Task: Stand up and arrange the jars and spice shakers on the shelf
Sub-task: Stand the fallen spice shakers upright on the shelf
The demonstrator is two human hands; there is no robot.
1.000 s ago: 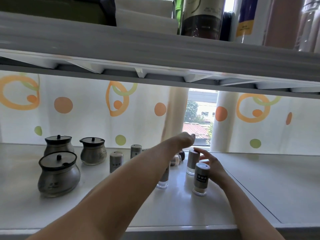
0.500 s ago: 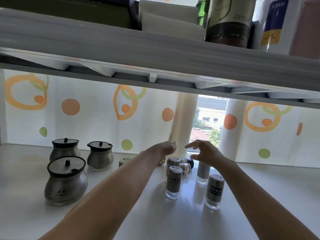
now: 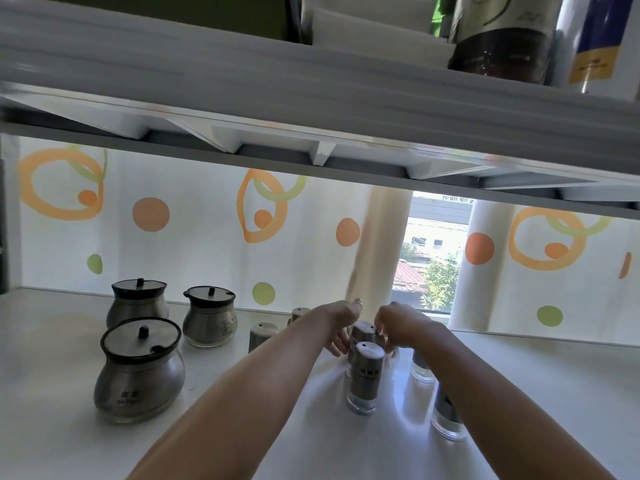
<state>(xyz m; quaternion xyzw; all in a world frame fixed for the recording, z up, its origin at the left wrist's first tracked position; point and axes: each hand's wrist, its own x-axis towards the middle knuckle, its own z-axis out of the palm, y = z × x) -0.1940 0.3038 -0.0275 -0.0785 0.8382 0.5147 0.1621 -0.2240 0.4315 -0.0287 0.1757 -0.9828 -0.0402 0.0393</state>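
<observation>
Three pot-bellied metal jars with dark lids stand upright on the left of the white shelf [image 3: 52,393]: one in front [image 3: 138,372] and two behind it [image 3: 136,303] [image 3: 209,317]. Several steel spice shakers stand at the centre. The nearest [image 3: 365,377] is upright. Just behind it stands another shaker [image 3: 363,332] with both my hands at its sides. My left hand [image 3: 341,323] curls its fingers against that shaker's left side. On the right side, my right hand [image 3: 398,323] bends its fingers down, and what they touch is hidden.
More shakers stand left of my arm [image 3: 263,336] [image 3: 299,313] and right of centre [image 3: 420,368] [image 3: 445,414], the last partly behind my right forearm. An upper shelf [image 3: 311,84] with bottles and boxes hangs low overhead. A patterned curtain closes the back.
My right hand has come down and to the left, from above the right shaker to the middle one. My left hand has lowered onto the same shaker. The camera has moved closer.
</observation>
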